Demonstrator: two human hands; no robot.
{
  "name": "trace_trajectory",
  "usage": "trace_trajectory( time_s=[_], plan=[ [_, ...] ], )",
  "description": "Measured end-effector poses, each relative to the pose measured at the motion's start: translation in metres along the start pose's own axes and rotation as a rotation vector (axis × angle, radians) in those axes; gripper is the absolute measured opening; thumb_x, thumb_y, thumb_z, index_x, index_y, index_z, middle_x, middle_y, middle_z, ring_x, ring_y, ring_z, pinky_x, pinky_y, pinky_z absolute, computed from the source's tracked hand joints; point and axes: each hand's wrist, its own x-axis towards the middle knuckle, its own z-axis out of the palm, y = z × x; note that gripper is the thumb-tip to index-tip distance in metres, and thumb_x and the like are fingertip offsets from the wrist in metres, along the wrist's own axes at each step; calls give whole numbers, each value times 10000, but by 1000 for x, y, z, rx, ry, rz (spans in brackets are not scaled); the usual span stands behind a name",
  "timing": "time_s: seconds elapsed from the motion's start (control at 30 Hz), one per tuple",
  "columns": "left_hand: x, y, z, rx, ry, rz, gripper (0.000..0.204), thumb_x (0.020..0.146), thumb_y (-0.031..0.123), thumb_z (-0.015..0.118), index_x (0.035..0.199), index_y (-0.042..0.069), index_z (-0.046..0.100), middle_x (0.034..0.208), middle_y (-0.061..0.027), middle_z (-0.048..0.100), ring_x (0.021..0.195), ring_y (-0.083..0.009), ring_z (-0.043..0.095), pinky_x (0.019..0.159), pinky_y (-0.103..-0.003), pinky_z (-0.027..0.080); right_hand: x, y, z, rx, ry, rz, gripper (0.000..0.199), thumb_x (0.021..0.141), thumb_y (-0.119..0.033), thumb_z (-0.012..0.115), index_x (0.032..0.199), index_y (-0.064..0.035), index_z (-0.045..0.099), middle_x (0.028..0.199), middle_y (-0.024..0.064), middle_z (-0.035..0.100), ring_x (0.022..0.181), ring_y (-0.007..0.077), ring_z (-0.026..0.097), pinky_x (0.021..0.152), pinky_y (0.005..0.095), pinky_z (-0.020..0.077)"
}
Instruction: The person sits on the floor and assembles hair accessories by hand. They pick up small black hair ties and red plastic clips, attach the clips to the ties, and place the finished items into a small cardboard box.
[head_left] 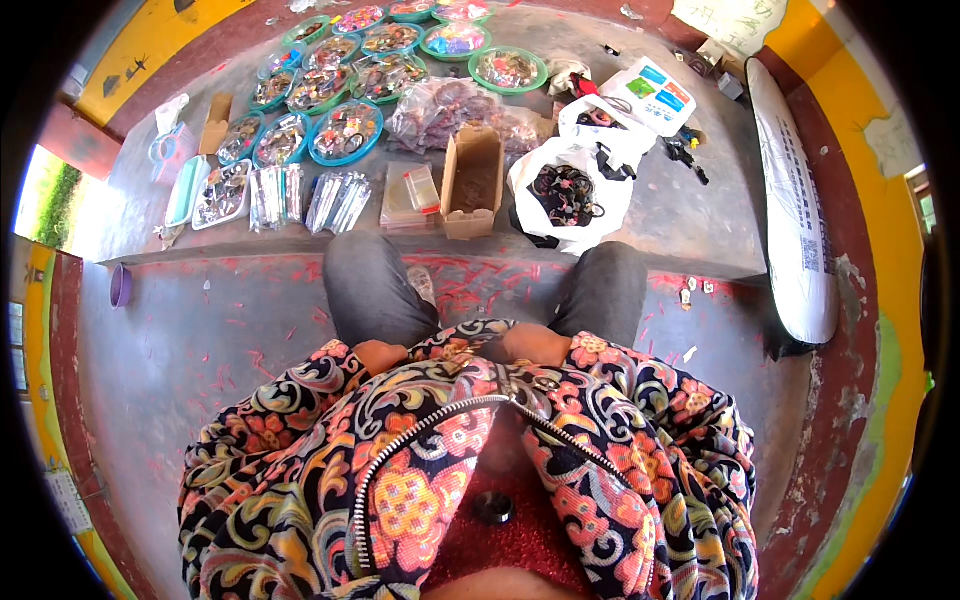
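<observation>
Head view: the left hand and the right hand are seen low in the lap, rested against the hem of a black jacket patterned with orange flowers and scrolls; the fingers are mostly hidden, so whether either hand is closed or anything is gripped cannot be told. Nearest ahead, just beyond the knees of the dark grey trousers, an open brown cardboard box is stood near the front edge of a grey concrete platform. To its right, an open white plastic bag is filled with a tangle of dark small goods; to its left, flat clear plastic cases are stacked, with two bundles of slim clear-wrapped packets laid beyond them. Farther back, a heap of clear bags with purplish contents is piled beside rows of round plastic baskets, among them a blue one, all loaded with mixed trinkets. As judged from this layout, the small goods have largely been set out in baskets and bundles, while the bagged goods appear left unsorted; nothing seems to be worked on at the platform.
</observation>
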Motion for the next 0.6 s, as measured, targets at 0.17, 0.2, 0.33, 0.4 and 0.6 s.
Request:
trace_trajectory(
  time_s=[0.17,0.2,0.33,0.4,0.6],
  plan=[
    [12,17,-17,-159,4,303,319,741,256,512,1023,109,540,866,-173,578,770,-329,564,664,-377,435,-32,6,-21,-94,98,54,275,680,-312,549,727,-45,598,677,183,561,662,354,554,569,412,433],
    [14,19,-18,-198,21,394,323,742,245,509,1035,112,542,876,-171,578,767,-325,566,666,-373,436,-39,-6,-30,-95,140,72,273,673,-313,557,699,-44,597,664,178,559,653,352,553,565,410,434],
    [34,31,-15,-137,-69,389,279,744,218,485,988,95,542,864,-180,572,792,-323,559,676,-379,433,-58,-7,-30,-193,68,266,224,655,-275,550,695,-61,604,663,185,562,656,354,554,576,411,436],
    [37,39,-16,-147,-91,395,265,747,233,468,960,94,541,839,-185,568,781,-332,557,673,-396,430,-68,-3,-25,-79,62,282,256,664,-299,582,742,-58,612,677,176,567,628,347,550,537,396,423],
    [30,45,-20,89,-162,245,293,764,224,453,1042,145,498,900,-154,569,803,-319,562,698,-386,443,-77,5,-7,40,-77,208,256,712,-273,523,871,-86,595,722,194,567,688,353,558,616,398,439]
  ],
)
